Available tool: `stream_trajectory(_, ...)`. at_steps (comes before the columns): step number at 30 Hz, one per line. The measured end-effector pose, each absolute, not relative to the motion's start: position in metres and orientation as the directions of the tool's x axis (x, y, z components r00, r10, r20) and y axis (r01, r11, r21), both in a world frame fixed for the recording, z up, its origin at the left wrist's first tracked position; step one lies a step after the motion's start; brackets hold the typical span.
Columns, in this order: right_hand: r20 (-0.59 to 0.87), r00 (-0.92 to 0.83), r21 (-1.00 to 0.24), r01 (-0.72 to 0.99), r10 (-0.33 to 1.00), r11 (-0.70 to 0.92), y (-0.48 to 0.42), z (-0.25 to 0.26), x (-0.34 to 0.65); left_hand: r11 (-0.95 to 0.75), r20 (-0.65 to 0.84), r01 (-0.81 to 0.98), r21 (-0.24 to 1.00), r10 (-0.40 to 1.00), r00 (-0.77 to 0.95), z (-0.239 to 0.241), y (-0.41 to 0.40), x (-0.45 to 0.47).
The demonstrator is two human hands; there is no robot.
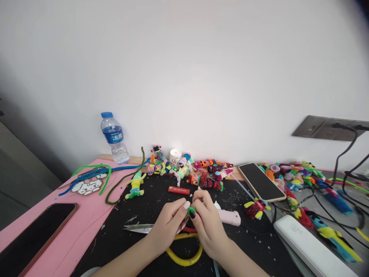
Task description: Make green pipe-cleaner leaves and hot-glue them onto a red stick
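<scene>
My left hand (168, 223) and my right hand (208, 220) meet over the black mat (253, 246), both pinched on a small green pipe-cleaner piece (191, 210) between the fingertips. Below the hands, scissors with yellow loop handles (184, 258) lie on the mat; their blades point left. A pink tool (230, 217) lies just right of my right hand. A red lighter (179, 190) lies just beyond the hands.
Several finished pipe-cleaner figures (187, 167) line the wall, with more at the right (291, 177). There is a water bottle (114, 137), a small candle (175, 156), loose green and blue stems (98, 173), two phones (261, 181) (34, 238), a white power bank (313, 250) and black cables (343, 154).
</scene>
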State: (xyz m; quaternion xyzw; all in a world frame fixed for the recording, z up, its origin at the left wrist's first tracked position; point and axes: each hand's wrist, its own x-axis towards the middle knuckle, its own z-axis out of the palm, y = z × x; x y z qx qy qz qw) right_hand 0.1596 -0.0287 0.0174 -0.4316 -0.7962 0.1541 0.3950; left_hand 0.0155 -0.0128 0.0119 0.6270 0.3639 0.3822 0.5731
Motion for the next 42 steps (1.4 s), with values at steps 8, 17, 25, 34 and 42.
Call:
stream_trajectory(8,0.519,-0.305,-0.544,0.603,0.799,0.584,-0.0248,0.0121,0.1594,-0.086,0.066,0.023,0.996,0.888,0.454,0.0135,-0.0143,0.0168)
stream_trajectory(17,0.539,-0.265,-0.582,0.570,0.800,0.580,-0.0254,0.0115,0.1563,-0.052,0.058,-0.026,0.998,0.888,0.457,0.0113,-0.0128,0.0186)
stream_trajectory(25,0.479,-0.249,-0.696,0.476,0.842,0.537,-0.0253,0.0146,0.1607,-0.201,0.150,0.049,0.978,0.851,0.503,0.0182,-0.0128,0.0123)
stream_trajectory(34,0.497,-0.272,-0.632,0.537,0.824,0.558,-0.0243,0.0173,0.1630,-0.187,0.120,0.099,0.977,0.875,0.469,0.0176,-0.0126,0.0134)
stream_trajectory(42,0.539,-0.248,-0.616,0.535,0.805,0.578,-0.0240,0.0128,0.1582,-0.103,0.073,0.039,0.994,0.880,0.469,0.0105,-0.0127,0.0160)
